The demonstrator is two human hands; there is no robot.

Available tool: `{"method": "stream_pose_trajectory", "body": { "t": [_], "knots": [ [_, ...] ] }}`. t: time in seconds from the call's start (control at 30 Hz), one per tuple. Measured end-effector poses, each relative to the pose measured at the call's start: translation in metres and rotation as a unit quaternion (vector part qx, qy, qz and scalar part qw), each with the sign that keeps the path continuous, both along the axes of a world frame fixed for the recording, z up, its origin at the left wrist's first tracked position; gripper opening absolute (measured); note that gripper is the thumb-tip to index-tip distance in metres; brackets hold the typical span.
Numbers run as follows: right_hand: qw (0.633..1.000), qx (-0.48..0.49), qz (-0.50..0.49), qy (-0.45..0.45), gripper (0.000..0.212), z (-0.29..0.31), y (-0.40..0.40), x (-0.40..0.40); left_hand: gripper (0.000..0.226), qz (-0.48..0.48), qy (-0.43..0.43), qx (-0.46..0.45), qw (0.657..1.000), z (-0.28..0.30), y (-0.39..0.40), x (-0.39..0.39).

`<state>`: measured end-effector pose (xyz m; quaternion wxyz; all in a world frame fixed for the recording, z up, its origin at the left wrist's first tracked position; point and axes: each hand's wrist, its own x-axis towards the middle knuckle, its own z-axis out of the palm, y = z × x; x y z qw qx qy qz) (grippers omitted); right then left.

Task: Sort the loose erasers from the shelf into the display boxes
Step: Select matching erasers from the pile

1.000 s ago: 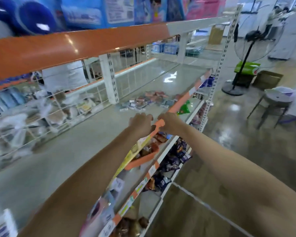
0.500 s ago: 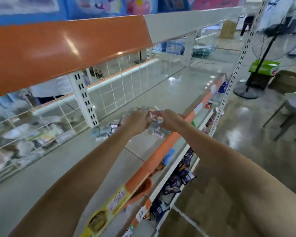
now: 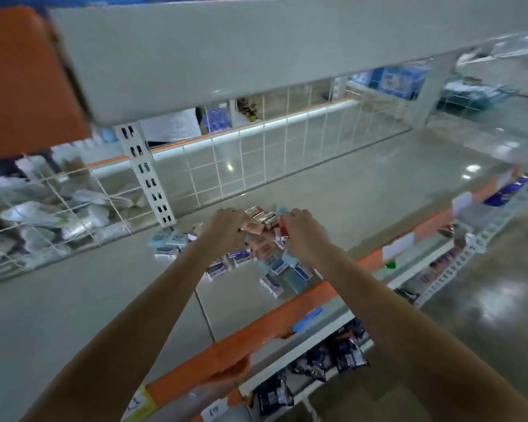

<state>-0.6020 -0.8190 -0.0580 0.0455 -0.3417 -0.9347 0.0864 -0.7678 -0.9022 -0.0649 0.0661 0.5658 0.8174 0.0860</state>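
Grey-green metal makes up the shelf (image 3: 333, 190), and the loose erasers (image 3: 244, 257) lie in a scattered heap on it, near its orange front edge (image 3: 287, 318). Most are small boxed ones in blue-and-white sleeves; a few toward the back look pink or red. Both of the person's arms reach in over the edge. The left hand (image 3: 224, 228) is curled down onto the far side of the heap and pinches a pinkish eraser (image 3: 252, 228) at its fingertips. The right hand (image 3: 302, 231) grips a red-and-white eraser (image 3: 282, 231) just beside it, fingers bent round it, though motion blur makes the exact hold hard to read. A white slotted upright (image 3: 147, 175) stands behind the heap, with a wire grid back panel (image 3: 256, 159) running along the rear of the shelf. Below the orange edge, dark packets (image 3: 345, 351) sit on a lower shelf.
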Motion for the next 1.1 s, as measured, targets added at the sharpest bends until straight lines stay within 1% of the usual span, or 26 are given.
{"method": "stream_pose_trajectory", "body": {
  "t": [0.13, 0.23, 0.33, 0.43, 0.5, 0.63, 0.73, 0.8, 0.87, 0.93, 1.1],
  "knots": [
    [0.998, 0.015, 0.061, 0.028, 0.039, -0.006, 0.016, 0.002, 0.032, 0.039, 0.0, 0.035, 0.999, -0.001, -0.003, 0.01],
    [0.994, -0.016, 0.1, 0.048, 0.039, -0.008, 0.027, 0.006, 0.03, 0.074, -0.02, 0.057, 0.995, -0.002, -0.008, 0.02],
    [0.986, -0.066, 0.119, 0.097, 0.039, -0.008, 0.032, 0.011, 0.026, 0.098, -0.037, 0.071, 0.992, -0.003, -0.013, 0.027],
    [0.97, -0.142, 0.099, 0.168, 0.035, -0.002, 0.037, 0.015, 0.024, 0.122, -0.046, 0.079, 0.988, 0.0, -0.018, 0.036],
    [0.957, -0.199, 0.087, 0.192, 0.032, 0.003, 0.042, 0.016, 0.022, 0.136, -0.087, 0.107, 0.981, 0.004, -0.022, 0.042],
    [0.92, -0.311, 0.064, 0.23, 0.028, 0.009, 0.044, 0.018, 0.02, 0.159, -0.196, 0.144, 0.957, 0.007, -0.03, 0.042],
    [0.884, -0.393, 0.042, 0.25, 0.024, 0.005, 0.042, 0.016, 0.017, 0.187, -0.306, 0.185, 0.915, 0.008, -0.034, 0.043],
    [0.861, -0.437, 0.037, 0.256, 0.026, 0.003, 0.04, 0.014, 0.016, 0.208, -0.358, 0.209, 0.886, 0.008, -0.037, 0.046],
    [0.842, -0.473, 0.03, 0.258, 0.028, 0.001, 0.038, 0.012, 0.017, 0.222, -0.382, 0.228, 0.868, 0.009, -0.041, 0.048],
    [0.833, -0.492, 0.028, 0.254, 0.031, 0.0, 0.035, 0.009, 0.019, 0.232, -0.391, 0.236, 0.859, 0.009, -0.045, 0.048],
    [0.826, -0.514, 0.044, 0.226, 0.023, 0.005, 0.022, -0.009, 0.015, 0.265, -0.392, 0.261, 0.842, 0.008, -0.062, 0.043]
  ]
}}
